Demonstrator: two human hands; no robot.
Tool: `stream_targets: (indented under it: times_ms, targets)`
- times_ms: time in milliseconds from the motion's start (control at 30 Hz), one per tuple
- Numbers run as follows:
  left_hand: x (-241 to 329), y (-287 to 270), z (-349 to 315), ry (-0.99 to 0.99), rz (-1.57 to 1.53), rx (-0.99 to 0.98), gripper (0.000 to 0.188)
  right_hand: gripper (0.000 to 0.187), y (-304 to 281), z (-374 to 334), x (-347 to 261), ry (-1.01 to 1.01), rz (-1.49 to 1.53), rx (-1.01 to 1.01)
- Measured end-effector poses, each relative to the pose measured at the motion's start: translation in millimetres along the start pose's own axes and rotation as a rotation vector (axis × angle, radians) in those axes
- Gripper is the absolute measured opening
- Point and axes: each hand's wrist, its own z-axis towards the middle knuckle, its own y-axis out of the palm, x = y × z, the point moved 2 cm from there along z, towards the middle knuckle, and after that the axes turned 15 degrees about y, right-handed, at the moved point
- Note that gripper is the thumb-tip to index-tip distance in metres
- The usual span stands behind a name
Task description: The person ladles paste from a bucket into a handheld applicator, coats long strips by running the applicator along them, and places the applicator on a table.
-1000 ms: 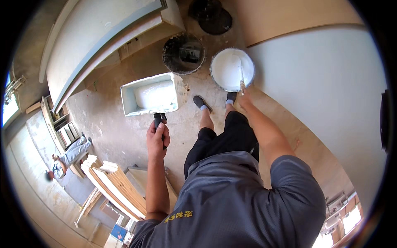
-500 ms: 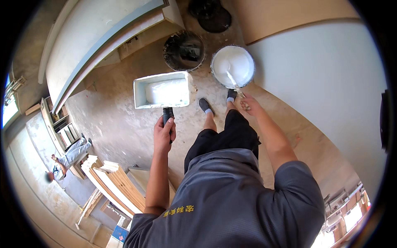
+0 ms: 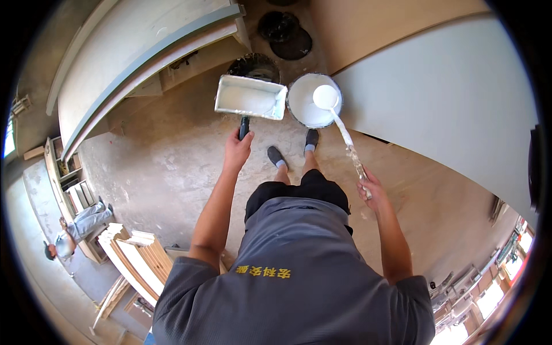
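The black handle (image 3: 245, 125) of a rectangular white-coated tray (image 3: 250, 115) is gripped by the closed left hand (image 3: 237, 150), the tray being held beside a bucket (image 3: 307, 126) of white liquid. The long-handled ladle (image 3: 344, 132) is clasped near its end by the curled right hand (image 3: 374, 188), its white-filled bowl (image 3: 326, 97) positioned over the bucket.

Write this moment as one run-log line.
left hand: grips tray handle of white tray | right hand: holds ladle | ladle bowl: over bucket of white liquid
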Motion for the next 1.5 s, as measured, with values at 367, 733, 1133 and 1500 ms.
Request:
stream_targets:
  times_ms: [367, 733, 1133, 1500]
  targets:
    - [-29.8, 35.7, 48.0, 0.221, 0.319, 0.066, 0.029, 0.067, 56.7, -175.4, -6.6, -0.11, -0.012, 0.064]
    - [-37.4, 44.6, 70.4, 0.303, 0.375, 0.063, 0.031, 0.063, 102.2, -255.4, -6.3, -0.167, 0.022, 0.007]
    - [-27.7, 44.2, 83.3, 0.291, 0.434, 0.054, 0.031, 0.063, 124.7, -273.5, -16.3, -0.187, -0.058, -0.008]
    - [-30.1, 81.5, 106.7, 0.156, 0.755, -0.012, 0.032, 0.075, 162.5, -295.7, -31.4, -0.18, -0.166, 0.075]
